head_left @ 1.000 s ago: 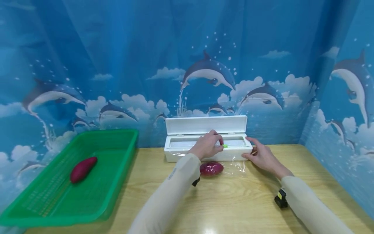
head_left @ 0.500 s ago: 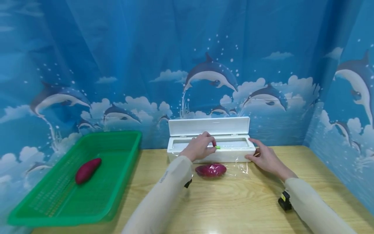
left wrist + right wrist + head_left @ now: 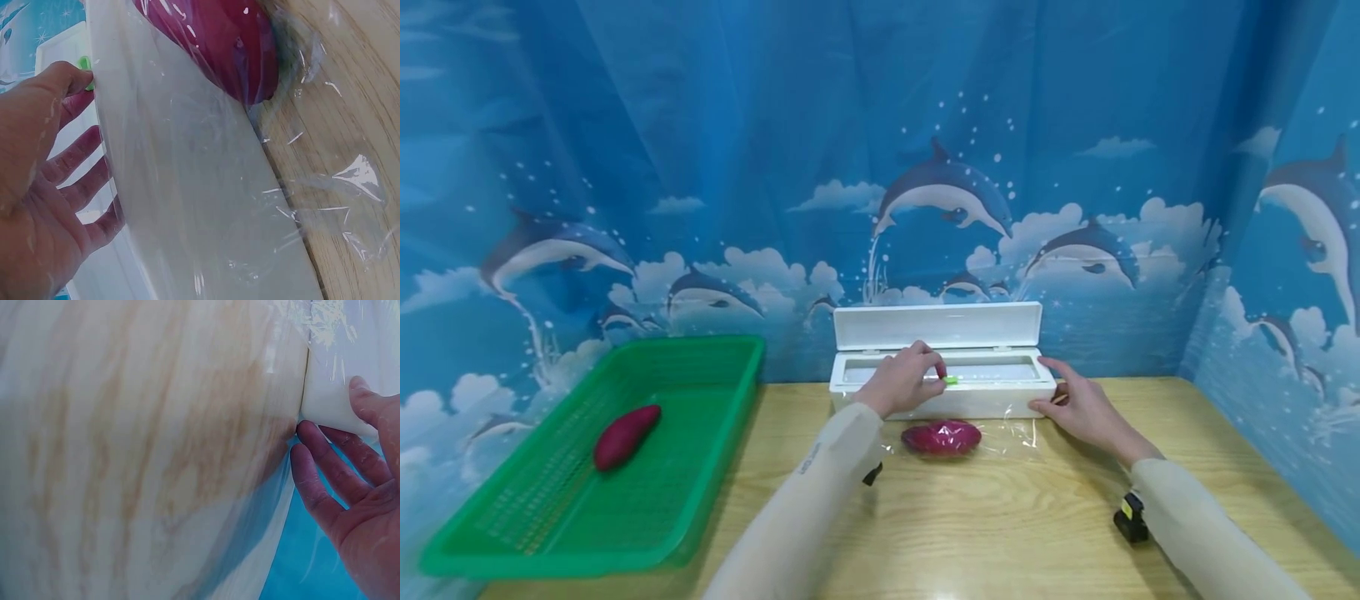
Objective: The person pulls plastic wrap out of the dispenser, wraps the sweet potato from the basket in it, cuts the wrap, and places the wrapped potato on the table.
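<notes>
A white cling film dispenser box (image 3: 985, 406) stands on the table with its lid (image 3: 936, 327) raised. At its front top edge my left hand (image 3: 898, 382) pinches a small green slide cutter (image 3: 951, 381) between thumb and forefinger. In the left wrist view the other fingers reach over the box edge. My right hand (image 3: 1081, 410) grips the box's right end, its thumb and fingers at the corner. Clear cling film (image 3: 1011, 437) hangs down the front and spreads onto the table. A purple-red sweet potato (image 3: 943, 437) lies wrapped in it, right before the box.
To the left stands a green plastic basket (image 3: 681, 508) with another sweet potato (image 3: 627, 437) in it. The wooden table (image 3: 985, 533) runs back to a blue dolphin-print curtain (image 3: 775, 167), which also closes off the right side.
My left hand has slid leftward along the box edge with the green cutter, uncovering more of the wrapped sweet potato. The right hand keeps its place on the box end. The view has shifted slightly.
</notes>
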The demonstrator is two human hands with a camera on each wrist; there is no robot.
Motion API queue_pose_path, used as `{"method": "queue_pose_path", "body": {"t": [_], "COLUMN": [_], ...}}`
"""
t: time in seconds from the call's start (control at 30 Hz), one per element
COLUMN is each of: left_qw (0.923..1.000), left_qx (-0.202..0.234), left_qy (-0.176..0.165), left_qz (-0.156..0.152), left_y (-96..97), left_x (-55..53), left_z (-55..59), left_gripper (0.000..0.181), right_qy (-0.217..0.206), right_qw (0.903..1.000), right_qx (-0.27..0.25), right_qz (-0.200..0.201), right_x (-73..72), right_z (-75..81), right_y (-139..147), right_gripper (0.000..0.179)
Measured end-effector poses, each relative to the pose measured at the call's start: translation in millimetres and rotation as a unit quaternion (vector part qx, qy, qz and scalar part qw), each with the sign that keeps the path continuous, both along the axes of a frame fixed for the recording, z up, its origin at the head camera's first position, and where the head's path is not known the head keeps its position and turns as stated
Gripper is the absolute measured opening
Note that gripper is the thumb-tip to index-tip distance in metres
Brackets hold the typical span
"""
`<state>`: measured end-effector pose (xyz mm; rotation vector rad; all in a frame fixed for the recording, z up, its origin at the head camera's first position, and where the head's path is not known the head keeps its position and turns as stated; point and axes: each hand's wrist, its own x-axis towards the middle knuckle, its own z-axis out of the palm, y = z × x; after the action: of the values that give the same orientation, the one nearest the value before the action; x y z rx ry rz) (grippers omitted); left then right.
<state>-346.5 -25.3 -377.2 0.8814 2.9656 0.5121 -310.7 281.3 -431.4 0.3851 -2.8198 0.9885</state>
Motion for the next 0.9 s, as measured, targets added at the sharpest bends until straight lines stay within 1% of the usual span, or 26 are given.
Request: {"method": "queue_pose_path", "body": {"t": [0.17, 0.33, 0.4, 0.47, 0.57, 0.63, 0.7, 0.8, 0.9], "left_qw": [1.0000, 0.9998, 0.9992, 0.9975, 0.9909, 0.9843, 0.9779, 0.9705, 0.9674], "left_qx": [-0.006, -0.015, -0.028, -0.053, -0.102, -0.132, -0.153, -0.177, -0.189], "left_qy": [0.004, 0.014, 0.026, 0.046, 0.088, 0.117, 0.142, 0.164, 0.169], "left_qz": [0.003, 0.005, 0.005, 0.005, 0.002, 0.000, -0.002, 0.002, 0.008], "left_y": [-4.5, -13.6, -18.2, -23.0, -29.8, -33.9, -37.6, -43.2, -50.5], "left_x": [0.5, 4.5, 6.1, 7.8, 10.6, 12.2, 13.4, 13.6, 13.4], "left_z": [-1.1, 2.6, 4.3, 6.1, 7.8, 8.4, 7.9, 6.7, 6.2], "left_gripper": [0.017, 0.019, 0.019, 0.019, 0.020, 0.020, 0.020, 0.021, 0.022], "right_qy": [0.000, -0.001, -0.002, -0.003, -0.003, 0.000, 0.002, 0.002, 0.000], "right_qw": [1.0000, 1.0000, 1.0000, 1.0000, 1.0000, 1.0000, 1.0000, 1.0000, 1.0000], "right_qx": [-0.008, -0.008, -0.004, 0.000, 0.003, 0.004, 0.004, 0.003, 0.002], "right_qz": [0.004, 0.005, 0.001, -0.002, -0.003, -0.004, -0.003, 0.000, 0.004], "right_x": [1.1, 1.0, 1.0, 1.1, 1.7, 1.9, 2.1, 1.1, 0.1], "right_z": [-0.2, 0.1, 0.1, 0.2, 0.6, 0.8, 1.1, 0.6, 0.0], "right_y": [-4.0, -4.9, -3.7, -2.1, 0.5, 1.9, 2.7, 2.5, 1.0], "right_gripper": [0.081, 0.081, 0.081, 0.081, 0.082, 0.081, 0.081, 0.081, 0.081]}}
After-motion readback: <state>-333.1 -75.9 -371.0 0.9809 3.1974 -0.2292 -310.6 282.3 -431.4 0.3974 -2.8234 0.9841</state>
